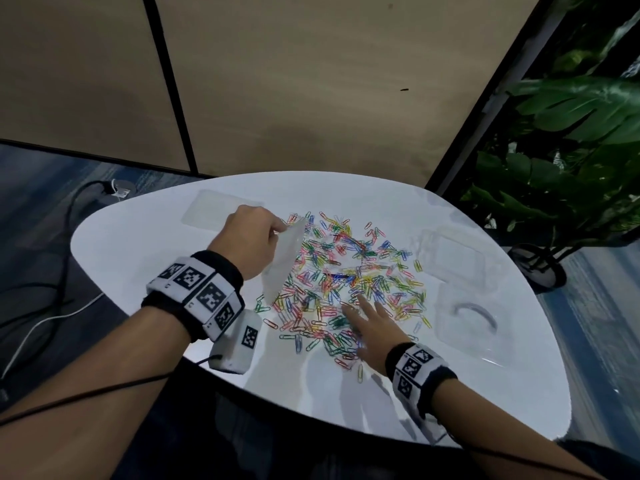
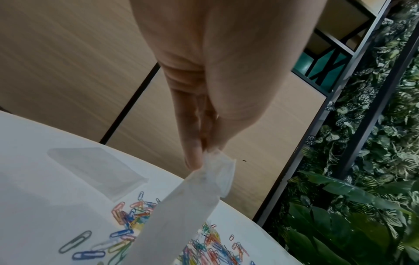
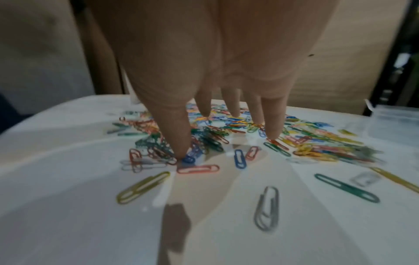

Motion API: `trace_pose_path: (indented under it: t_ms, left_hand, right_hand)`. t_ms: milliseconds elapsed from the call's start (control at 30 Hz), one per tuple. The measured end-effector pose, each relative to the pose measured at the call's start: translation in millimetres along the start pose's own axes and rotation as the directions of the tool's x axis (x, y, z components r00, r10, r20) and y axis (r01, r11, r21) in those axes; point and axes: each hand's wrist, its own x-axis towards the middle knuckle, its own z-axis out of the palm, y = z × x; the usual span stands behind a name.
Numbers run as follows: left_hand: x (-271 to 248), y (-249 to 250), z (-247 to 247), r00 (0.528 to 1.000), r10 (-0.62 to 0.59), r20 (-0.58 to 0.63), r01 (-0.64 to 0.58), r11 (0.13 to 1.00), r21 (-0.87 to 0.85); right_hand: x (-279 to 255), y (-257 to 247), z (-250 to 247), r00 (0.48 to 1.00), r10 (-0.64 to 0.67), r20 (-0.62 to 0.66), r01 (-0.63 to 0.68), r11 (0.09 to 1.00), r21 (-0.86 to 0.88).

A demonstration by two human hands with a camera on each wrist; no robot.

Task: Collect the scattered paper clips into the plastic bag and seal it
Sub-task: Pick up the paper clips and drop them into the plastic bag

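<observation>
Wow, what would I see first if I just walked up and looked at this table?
First the big heap of colourful paper clips scattered across the middle of the white table. At its left edge, the left hand pinches a clear plastic bag by its top so that it hangs down to the table. The right hand spreads its fingers down onto the clips at the near side.

I'm in what looks like an office: tan partition panels (image 1: 277, 81), blue carpet (image 1: 38, 188), white table (image 1: 138, 237), a leafy plant wall (image 2: 374, 143).
</observation>
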Motion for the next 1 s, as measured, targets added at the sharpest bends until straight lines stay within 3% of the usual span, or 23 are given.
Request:
trace_pose_path:
  t_ms: [167,300,400,500,567,633,700,767,867,1000]
  left_hand:
    - [1.6,-1.9,-0.1,1.0,-0.008,0.007,0.008,1.0,-0.005]
    - [2.5,-1.5,2.5,1.0,-0.006,0.029,0.006,1.0,-0.004]
    - [6.0,-2.2,6.1,0.998,-0.017,0.059,0.017,1.0,-0.002]
    - [8.2,-1.6,9.0,0.995,-0.036,0.091,0.036,0.999,0.006]
    - [7.8,0.7,11.4,0.993,-0.046,0.112,0.046,0.999,0.003]
    - [7.1,3.9,14.2,0.991,-0.049,0.128,0.05,0.999,-0.007]
    - [7.5,6.8,17.9,0.99,-0.049,0.133,0.053,0.998,-0.023]
    - [8.6,10.8,21.4,0.99,-0.045,0.135,0.051,0.998,-0.035]
    - [8.7,17.2,27.1,0.99,-0.018,0.137,0.023,0.999,-0.038]
    - [7.0,24.9,32.2,0.991,-0.002,0.132,0.009,0.999,-0.05]
  right_hand:
    - [30.3,-9.7,0.8,0.982,-0.153,-0.112,0.144,0.986,-0.084]
    - [42.6,-11.5,-6.6,0.979,-0.108,-0.175,0.096,0.992,-0.08]
    - [42.2,-6.3,-23.9,0.979,0.047,-0.2,-0.011,0.984,0.18]
    - [36.2,1.2,-52.5,0.941,0.221,-0.258,-0.078,0.88,0.469]
    - [30.5,2.4,-71.1,0.923,0.308,-0.233,-0.059,0.709,0.703]
    - [23.1,-4.2,-90.1,0.935,0.303,-0.182,0.045,0.409,0.911]
    - [16.0,-18.3,-106.0,0.961,0.23,-0.153,0.14,0.073,0.987]
    - [11.6,-35.7,-116.1,0.981,0.145,-0.127,0.142,-0.099,0.985]
    - [11.5,-58.5,-117.2,0.991,0.085,-0.099,0.109,-0.116,0.987]
    - [21.0,-72.6,-107.9,0.977,0.202,-0.074,0.065,0.05,0.997]
